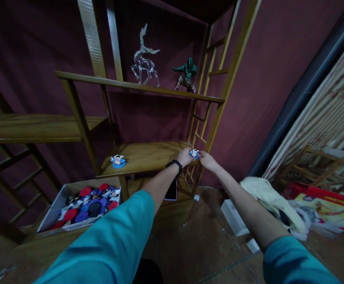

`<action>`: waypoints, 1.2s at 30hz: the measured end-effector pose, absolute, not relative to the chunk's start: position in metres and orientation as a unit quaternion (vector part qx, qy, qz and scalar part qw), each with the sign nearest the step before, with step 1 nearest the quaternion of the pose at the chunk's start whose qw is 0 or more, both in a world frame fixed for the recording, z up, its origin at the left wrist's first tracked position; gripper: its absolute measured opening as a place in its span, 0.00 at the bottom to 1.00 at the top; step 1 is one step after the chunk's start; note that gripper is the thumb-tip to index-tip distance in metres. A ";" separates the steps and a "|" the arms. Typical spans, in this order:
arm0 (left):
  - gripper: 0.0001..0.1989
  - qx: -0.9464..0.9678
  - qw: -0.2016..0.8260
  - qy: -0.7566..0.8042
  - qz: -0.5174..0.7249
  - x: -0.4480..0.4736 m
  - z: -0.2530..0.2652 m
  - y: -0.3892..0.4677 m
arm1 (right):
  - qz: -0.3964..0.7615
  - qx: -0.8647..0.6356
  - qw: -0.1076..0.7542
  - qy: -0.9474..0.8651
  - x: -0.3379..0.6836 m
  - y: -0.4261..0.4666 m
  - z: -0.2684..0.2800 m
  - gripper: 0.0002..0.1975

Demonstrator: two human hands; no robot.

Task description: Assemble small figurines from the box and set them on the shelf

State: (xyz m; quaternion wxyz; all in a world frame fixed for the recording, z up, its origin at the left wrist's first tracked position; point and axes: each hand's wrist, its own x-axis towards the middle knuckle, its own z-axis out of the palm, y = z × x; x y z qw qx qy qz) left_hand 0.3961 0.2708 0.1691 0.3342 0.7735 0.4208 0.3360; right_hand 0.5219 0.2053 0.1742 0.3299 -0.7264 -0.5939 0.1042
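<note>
My left hand (185,157), with a black band on its wrist, and my right hand (207,160) meet at the right end of the middle wooden shelf (151,153). Between them is a small white-and-blue figurine (194,153), with the fingers of both hands closed on its sides. A similar figurine (118,161) on a round blue base stands at the left end of that shelf. Below it to the left, a white box (51,208) is filled with several figurines and round bases in red, blue, purple and black.
A clear deer figure (144,63) and a green crouching figure (188,73) stand on the upper shelf (124,83). A phone (171,190) lies on the lower level. White boxes (234,216), a pale cloth bag (266,197) and a red-yellow package (326,205) occupy the floor at right.
</note>
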 end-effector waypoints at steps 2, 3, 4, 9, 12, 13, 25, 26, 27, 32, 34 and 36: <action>0.22 0.786 0.314 0.412 0.339 0.394 0.168 0.270 | 0.095 -0.735 0.316 -0.592 0.520 0.202 0.177 0.17; 0.22 0.794 0.299 0.406 0.339 0.392 0.168 0.269 | 0.092 -0.739 0.310 -0.591 0.518 0.201 0.178 0.18; 0.21 0.802 0.285 0.401 0.338 0.391 0.168 0.268 | 0.089 -0.743 0.305 -0.589 0.517 0.200 0.179 0.18; 0.16 0.820 0.258 0.393 0.326 0.386 0.171 0.261 | 0.082 -0.753 0.283 -0.588 0.509 0.197 0.183 0.18; 0.16 0.816 0.263 0.397 0.328 0.383 0.174 0.255 | 0.080 -0.753 0.284 -0.588 0.507 0.197 0.184 0.19; 0.16 0.814 0.265 0.398 0.330 0.382 0.175 0.253 | 0.080 -0.752 0.286 -0.589 0.507 0.198 0.183 0.19; 0.14 0.801 0.261 0.419 0.340 0.379 0.175 0.251 | 0.088 -0.732 0.321 -0.595 0.511 0.204 0.174 0.23; 0.14 0.802 0.254 0.421 0.338 0.379 0.175 0.253 | 0.092 -0.727 0.325 -0.598 0.512 0.205 0.172 0.24; 0.13 0.805 0.246 0.422 0.336 0.379 0.174 0.254 | 0.095 -0.722 0.327 -0.602 0.512 0.206 0.171 0.24; 0.13 0.816 0.223 0.414 0.337 0.380 0.169 0.261 | 0.089 -0.720 0.328 -0.605 0.512 0.206 0.169 0.25; 0.13 0.818 0.223 0.410 0.337 0.380 0.168 0.262 | 0.086 -0.723 0.331 -0.600 0.511 0.204 0.169 0.25; 0.13 0.822 0.220 0.404 0.335 0.380 0.168 0.261 | 0.083 -0.725 0.334 -0.597 0.510 0.202 0.170 0.25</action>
